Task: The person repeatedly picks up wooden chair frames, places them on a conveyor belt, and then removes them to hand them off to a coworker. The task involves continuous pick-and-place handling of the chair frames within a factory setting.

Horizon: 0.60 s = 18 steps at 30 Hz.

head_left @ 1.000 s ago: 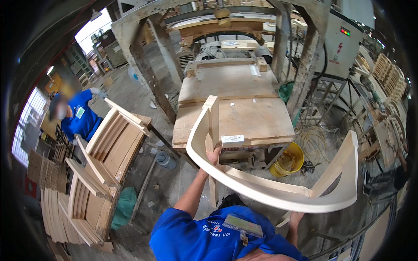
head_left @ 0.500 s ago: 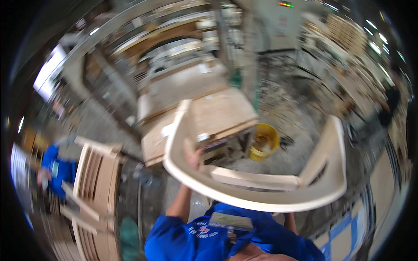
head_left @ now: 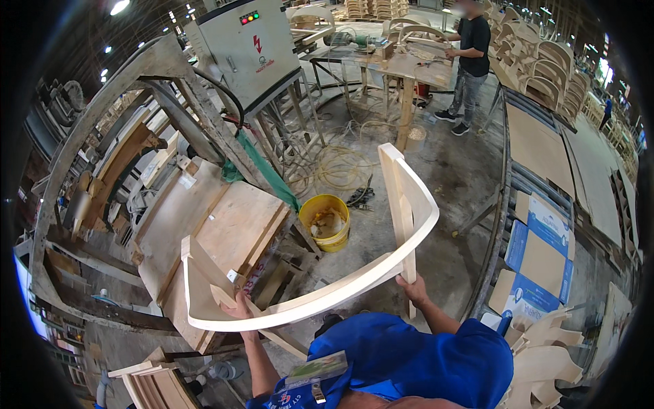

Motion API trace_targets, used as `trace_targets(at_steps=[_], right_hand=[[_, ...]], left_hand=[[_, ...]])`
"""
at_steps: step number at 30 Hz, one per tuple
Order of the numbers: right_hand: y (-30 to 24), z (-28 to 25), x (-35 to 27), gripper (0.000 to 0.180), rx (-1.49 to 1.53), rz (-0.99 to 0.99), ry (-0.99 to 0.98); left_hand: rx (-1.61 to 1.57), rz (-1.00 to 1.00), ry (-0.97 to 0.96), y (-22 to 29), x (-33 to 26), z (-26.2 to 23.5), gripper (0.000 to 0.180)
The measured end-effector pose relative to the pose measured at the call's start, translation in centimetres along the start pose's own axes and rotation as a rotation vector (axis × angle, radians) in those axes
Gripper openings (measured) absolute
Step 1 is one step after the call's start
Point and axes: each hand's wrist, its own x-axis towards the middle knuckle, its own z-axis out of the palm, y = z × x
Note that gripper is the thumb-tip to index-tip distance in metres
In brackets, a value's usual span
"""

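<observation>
A pale, U-shaped bentwood chair frame [head_left: 320,305] is held up in front of my body, its two arms pointing away from me. Straight wooden pieces are joined to its inside. My left hand [head_left: 238,310] is closed around a piece at the left bend. On the right side, my right hand [head_left: 413,289] grips an upright wooden piece from below. The frame slants, with its right end higher in the picture. Beyond its left end lies a wooden work platform [head_left: 235,211], apart from my hands. Some fingers of both hands are hidden behind the wood.
A yellow bucket [head_left: 325,238] and coiled hose [head_left: 340,169] are on the floor ahead. A grey electrical cabinet [head_left: 248,54] stands behind. To the right runs a roller conveyor [head_left: 507,157] with flattened blue cartons [head_left: 538,238]. Another person [head_left: 471,51] stands at a far bench.
My view has swung to the right, bringing the cabinet and conveyor into clearer sight. The chair frame now tilts upward on its right. My right hand, mostly hidden before, shows on the wood.
</observation>
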Motion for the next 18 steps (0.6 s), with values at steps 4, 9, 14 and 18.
trace_targets(at_steps=[4, 9, 14, 18], right_hand=[[0.4, -0.5, -0.1, 0.056, -0.012, 0.016, 0.012], [1.4, -0.4, -0.2, 0.053, -0.027, 0.078, 0.027], [3.2, -1.0, -0.3, 0.049, -0.027, 0.166, 0.017], [4.7, -1.9, -1.1, 0.045, 0.039, 0.134, -0.042]], left_hand=[[0.008, -0.074, -0.058, -1.1, -0.1, -0.4, 0.038], [-0.084, -0.205, 0.002, -3.2, -0.7, -0.4, 0.061], [0.091, -0.157, 0.004, -4.2, -0.1, -0.2, 0.050], [0.232, -0.068, -0.027, -1.8, -0.8, 1.6, 0.037]])
